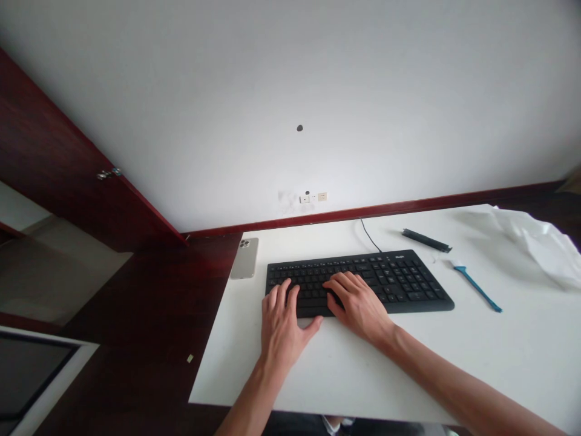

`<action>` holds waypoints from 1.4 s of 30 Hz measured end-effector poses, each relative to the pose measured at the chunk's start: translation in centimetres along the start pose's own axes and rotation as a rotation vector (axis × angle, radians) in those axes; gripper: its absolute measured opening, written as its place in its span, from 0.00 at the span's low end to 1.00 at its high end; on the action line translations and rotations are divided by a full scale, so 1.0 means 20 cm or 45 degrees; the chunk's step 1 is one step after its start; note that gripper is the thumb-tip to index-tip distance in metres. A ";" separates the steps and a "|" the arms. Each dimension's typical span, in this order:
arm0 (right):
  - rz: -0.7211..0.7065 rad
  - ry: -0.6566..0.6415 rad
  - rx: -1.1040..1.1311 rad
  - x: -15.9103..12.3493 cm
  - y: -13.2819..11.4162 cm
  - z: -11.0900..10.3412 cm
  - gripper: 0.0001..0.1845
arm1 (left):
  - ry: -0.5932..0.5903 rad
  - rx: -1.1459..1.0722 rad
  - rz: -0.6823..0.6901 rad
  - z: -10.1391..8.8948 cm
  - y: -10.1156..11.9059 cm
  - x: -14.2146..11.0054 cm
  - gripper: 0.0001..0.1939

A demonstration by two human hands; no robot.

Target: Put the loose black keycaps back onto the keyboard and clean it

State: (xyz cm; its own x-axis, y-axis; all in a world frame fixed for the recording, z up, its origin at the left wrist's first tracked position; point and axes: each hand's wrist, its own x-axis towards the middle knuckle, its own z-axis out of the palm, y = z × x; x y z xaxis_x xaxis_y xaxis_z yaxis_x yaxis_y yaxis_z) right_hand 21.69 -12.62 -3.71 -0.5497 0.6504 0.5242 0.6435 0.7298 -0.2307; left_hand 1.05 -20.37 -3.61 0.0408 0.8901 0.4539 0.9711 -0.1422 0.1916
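A black keyboard (363, 275) lies flat on the white table, its cable running off the back edge. My left hand (280, 315) rests over the keyboard's left end, fingers spread on the keys and thumb near the front edge. Over the middle keys sits my right hand (354, 303), fingers curved down onto them and holding nothing. Both hands cover part of the keys. To the right of the keyboard lies a blue-handled brush (479, 289) with pale bristles. A long dark strip (426, 240) rests behind it.
A phone (245, 258) lies face down at the table's left edge. Crumpled white plastic sheeting (535, 242) spreads over the back right of the white table (363, 381). Wall sockets (314, 198) sit behind the table, and a dark red door (82, 157) stands at left.
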 end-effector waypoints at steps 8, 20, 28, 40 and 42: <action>0.020 -0.011 -0.022 0.01 -0.01 -0.01 0.11 | -0.029 0.007 0.039 -0.02 -0.01 0.02 0.37; -0.002 0.019 -0.039 0.00 -0.01 0.00 0.11 | -0.012 0.063 0.019 -0.01 0.02 0.06 0.28; -0.037 0.047 0.055 -0.02 -0.01 0.00 0.14 | 0.005 0.024 0.068 -0.02 -0.01 0.00 0.21; 0.041 0.021 0.033 -0.02 -0.03 -0.01 0.14 | 0.013 0.001 0.052 -0.02 0.00 0.01 0.19; 0.049 0.008 0.036 -0.02 -0.03 -0.01 0.15 | 0.014 0.011 0.053 -0.03 0.00 0.01 0.20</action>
State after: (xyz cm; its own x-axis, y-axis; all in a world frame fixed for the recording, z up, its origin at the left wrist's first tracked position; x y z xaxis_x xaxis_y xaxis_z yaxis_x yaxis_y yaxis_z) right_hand 21.69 -13.41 -3.56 -0.5217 0.6767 0.5196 0.6485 0.7103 -0.2738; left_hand 0.90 -20.37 -3.07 0.0789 0.8788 0.4706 0.9706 -0.1754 0.1647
